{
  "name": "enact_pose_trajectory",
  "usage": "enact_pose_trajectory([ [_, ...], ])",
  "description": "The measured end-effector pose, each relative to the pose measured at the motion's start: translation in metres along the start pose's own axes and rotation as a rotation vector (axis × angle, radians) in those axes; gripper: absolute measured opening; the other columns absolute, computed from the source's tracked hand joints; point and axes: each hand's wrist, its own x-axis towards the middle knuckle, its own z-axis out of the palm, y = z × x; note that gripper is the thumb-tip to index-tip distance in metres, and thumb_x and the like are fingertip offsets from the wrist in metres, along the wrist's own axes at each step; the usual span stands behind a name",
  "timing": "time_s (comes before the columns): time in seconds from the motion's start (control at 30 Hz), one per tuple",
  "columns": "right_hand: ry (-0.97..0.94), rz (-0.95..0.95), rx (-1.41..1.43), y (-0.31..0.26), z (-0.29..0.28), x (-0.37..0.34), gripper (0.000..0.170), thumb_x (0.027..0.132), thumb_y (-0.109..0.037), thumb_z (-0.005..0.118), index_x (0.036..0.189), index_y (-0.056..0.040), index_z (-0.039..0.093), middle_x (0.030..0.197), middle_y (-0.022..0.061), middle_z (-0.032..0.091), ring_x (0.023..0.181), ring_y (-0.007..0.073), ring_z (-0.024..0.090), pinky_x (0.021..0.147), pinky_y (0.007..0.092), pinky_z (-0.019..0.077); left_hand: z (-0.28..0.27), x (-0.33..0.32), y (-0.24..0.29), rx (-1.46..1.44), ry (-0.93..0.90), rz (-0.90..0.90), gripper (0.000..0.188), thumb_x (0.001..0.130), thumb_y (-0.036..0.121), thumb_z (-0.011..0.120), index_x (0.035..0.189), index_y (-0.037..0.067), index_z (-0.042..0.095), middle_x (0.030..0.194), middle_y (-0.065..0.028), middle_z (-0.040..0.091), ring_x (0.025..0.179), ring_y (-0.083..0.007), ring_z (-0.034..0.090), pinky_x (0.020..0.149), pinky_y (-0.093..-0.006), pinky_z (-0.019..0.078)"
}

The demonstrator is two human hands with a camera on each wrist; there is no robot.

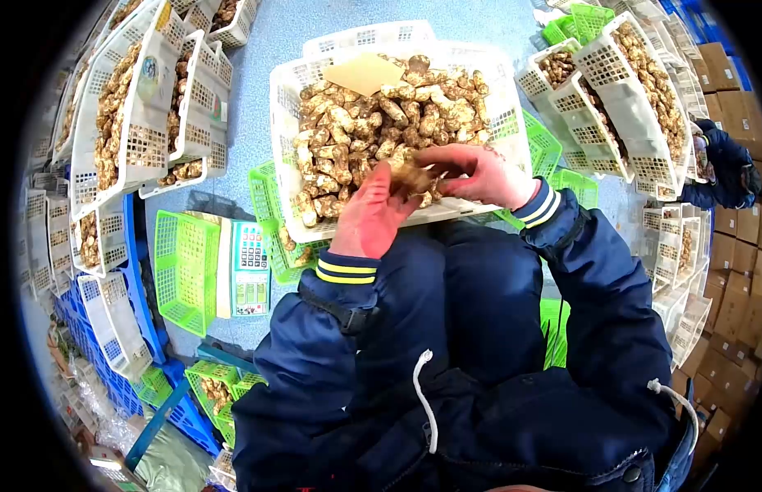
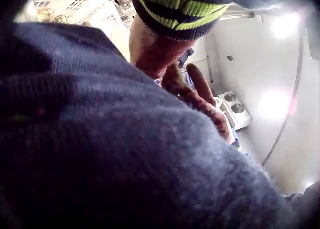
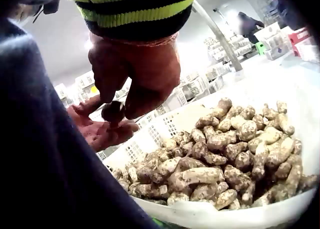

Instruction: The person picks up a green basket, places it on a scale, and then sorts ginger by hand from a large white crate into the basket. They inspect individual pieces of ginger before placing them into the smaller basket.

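In the head view both hands meet over the near side of a white crate [image 1: 284,123] heaped with stubby, dirt-streaked mushrooms [image 1: 336,135]. One brown-capped mushroom [image 3: 114,111], blurred in the head view, sits between the hands. My right hand [image 1: 483,176] pinches it between thumb and fingers from above. Close below and beside it, my left hand [image 1: 369,215] has its palm turned up and its fingers mostly straight, as the right wrist view also shows. A sleeve hides much of the left wrist view; only part of the left hand [image 2: 192,89] shows there.
A cardboard piece [image 1: 364,74] lies on the heap. Left of my knees stand a keypad scale [image 1: 250,246] and a green basket [image 1: 187,271]. Filled white crates [image 1: 155,123] line both sides. At right are cardboard boxes [image 1: 738,295] and another person [image 1: 725,168].
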Motion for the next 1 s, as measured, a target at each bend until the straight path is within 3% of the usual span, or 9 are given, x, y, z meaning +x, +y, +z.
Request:
enact_pose_trajectory([
  [0.13,0.194,-0.14,-0.514,0.022,-0.036,0.017,0.035,0.08,-0.013,0.055,0.114,-0.0084,0.054,0.098,0.0097,0.06,0.089,0.019,0.057,0.078,0.0292,0.0453,0.009,-0.003,0.01,0.255,0.051,0.083,0.032,0.091,0.029,0.043,0.109,0.004,0.048,0.113,-0.0114,0.051,0.105,-0.0234,0.049,0.089,-0.0429,0.0422],
  [0.27,-0.081,0.344,-1.212,0.076,-0.048,0.018,0.022,0.077,-0.016,0.05,0.096,-0.0109,0.061,0.091,0.0115,0.063,0.087,0.0245,0.06,0.076,0.0338,0.0467,0.015,-0.014,0.02,0.425,0.16,0.101,0.038,0.089,0.038,0.046,0.105,0.004,0.049,0.105,-0.0086,0.053,0.099,-0.0202,0.051,0.084,-0.0385,0.0454],
  [0.33,-0.096,0.127,-1.504,0.146,-0.043,0.013,0.024,0.078,-0.014,0.047,0.096,-0.0116,0.062,0.086,0.0092,0.064,0.084,0.0239,0.061,0.074,0.0343,0.0477,0.007,-0.022,0.029,0.419,0.188,0.12,0.038,0.088,0.039,0.046,0.104,0.005,0.05,0.102,-0.0079,0.054,0.098,-0.0204,0.052,0.083,-0.0381,0.0463],
  [0.47,-0.437,0.405,-1.578,0.154,-0.028,0.037,0.024,0.079,-0.017,0.046,0.097,-0.013,0.061,0.092,0.0027,0.063,0.088,0.0204,0.06,0.067,0.035,0.048,-0.013,-0.059,0.055,0.167,0.268,0.247,0.029,0.091,0.031,0.044,0.104,0.006,0.049,0.1,-0.0081,0.054,0.099,-0.0226,0.051,0.084,-0.0413,0.0456],
  [0.63,-0.427,0.402,-1.651,0.153,-0.03,0.039,0.022,0.078,-0.025,0.05,0.085,-0.0135,0.068,0.085,0.0025,0.066,0.081,0.0215,0.063,0.06,0.0395,0.0492,-0.116,-0.135,0.098,0.126,0.438,0.447,0.029,0.088,0.031,0.049,0.104,0.006,0.05,0.104,-0.0098,0.054,0.1,-0.0245,0.05,0.086,-0.0435,0.042],
  [0.77,-0.029,0.379,-1.028,0.132,-0.062,0.019,0.033,0.076,-0.036,0.052,0.098,-0.0137,0.064,0.092,0.0113,0.063,0.086,0.0243,0.06,0.078,0.0344,0.046,-0.165,-0.145,0.095,0.237,0.831,0.312,0.041,0.088,0.034,0.05,0.117,0.006,0.045,0.113,-0.0118,0.05,0.102,-0.026,0.049,0.09,-0.0452,0.037],
  [0.87,0.289,0.375,0.296,0.141,-0.08,0.012,0.032,0.083,-0.023,0.052,0.111,-0.007,0.055,0.085,0.0079,0.062,0.073,0.0105,0.058,0.06,0.024,0.0471,-0.156,-0.132,0.098,0.469,1.02,0.422,0.049,0.085,0.033,0.055,0.123,0.007,0.04,0.121,-0.0107,0.044,0.114,-0.0251,0.039,0.096,-0.0451,0.0275],
  [0.9,0.379,0.348,0.323,0.115,-0.072,0.01,0.031,0.085,-0.015,0.051,0.114,-0.0059,0.052,0.084,0.0039,0.06,0.069,0.0041,0.052,0.055,0.0176,0.0437,-0.153,-0.129,0.102,0.487,0.955,0.507,0.052,0.084,0.033,0.056,0.126,0.008,0.038,0.127,-0.0116,0.04,0.122,-0.0256,0.031,0.099,-0.045,0.0232],
  [1.0,0.006,0.142,-1.037,0.126,-0.064,0.006,0.029,0.081,-0.017,0.047,0.109,-0.0138,0.058,0.096,0.0094,0.063,0.083,0.022,0.061,0.071,0.0318,0.0487,-0.122,-0.122,0.11,0.575,0.739,0.645,0.05,0.087,0.031,0.053,0.127,0.005,0.036,0.13,-0.0145,0.037,0.123,-0.0285,0.032,0.099,-0.044,0.0289],
])
